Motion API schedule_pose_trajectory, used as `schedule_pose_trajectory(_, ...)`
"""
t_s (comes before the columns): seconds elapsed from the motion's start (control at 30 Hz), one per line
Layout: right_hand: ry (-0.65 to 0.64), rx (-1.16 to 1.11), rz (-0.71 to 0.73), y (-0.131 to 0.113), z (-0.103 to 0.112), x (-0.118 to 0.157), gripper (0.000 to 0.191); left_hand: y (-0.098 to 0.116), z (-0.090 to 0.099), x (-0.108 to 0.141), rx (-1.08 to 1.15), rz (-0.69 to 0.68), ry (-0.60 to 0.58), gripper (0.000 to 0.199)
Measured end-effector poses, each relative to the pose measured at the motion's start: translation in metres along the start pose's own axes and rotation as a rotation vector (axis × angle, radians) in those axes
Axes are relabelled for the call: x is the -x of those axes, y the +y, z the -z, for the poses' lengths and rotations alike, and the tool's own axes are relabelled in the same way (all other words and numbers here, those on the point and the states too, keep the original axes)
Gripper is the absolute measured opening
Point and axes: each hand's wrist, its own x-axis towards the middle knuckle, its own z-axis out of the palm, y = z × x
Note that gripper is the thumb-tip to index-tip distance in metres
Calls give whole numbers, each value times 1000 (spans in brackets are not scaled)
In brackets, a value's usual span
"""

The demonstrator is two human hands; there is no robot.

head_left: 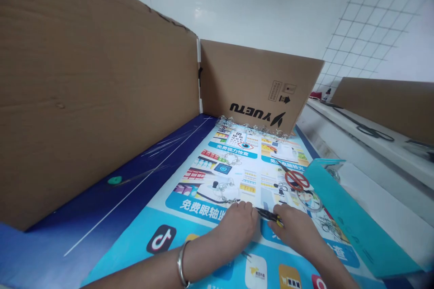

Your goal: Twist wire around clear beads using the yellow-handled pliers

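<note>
My right hand (pixel 294 226) is closed around pliers (pixel 267 215) with dark jaws and black-and-yellow handles. The jaws point left, up to the fingers of my left hand (pixel 240 220), which is closed with its knuckles up. A beaded wire (pixel 228 191) with clear beads runs to the left fingers; the end inside the hand is hidden. Beyond it lies another clear beaded piece (pixel 231 159). Red-handled scissors (pixel 296 179) rest to the right, above a coil of wire (pixel 309 200).
A printed poster (pixel 203 235) covers the table. Clear beaded pieces (pixel 252 130) line its far edge, before a cardboard panel (pixel 257 81). Another cardboard wall (pixel 101 76) stands left. A teal-and-white open box (pixel 359 216) sits right, near loose wires (pixel 328 226). A green object (pixel 114 180) lies left.
</note>
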Motion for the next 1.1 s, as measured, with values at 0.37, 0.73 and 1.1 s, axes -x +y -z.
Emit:
schedule_pose_trajectory(0.37,-13,-81,-8,3,-12,-19,19,-11,15,8,142,-159,35,12)
schedule_pose_trajectory(0.73,7,-82,17,3,-23,-27,22,-18,11,18,123,-108,45,43)
schedule_pose_trajectory(1.1,24,-72,53,2,-22,-25,25,-28,14,11,142,-114,-29,36)
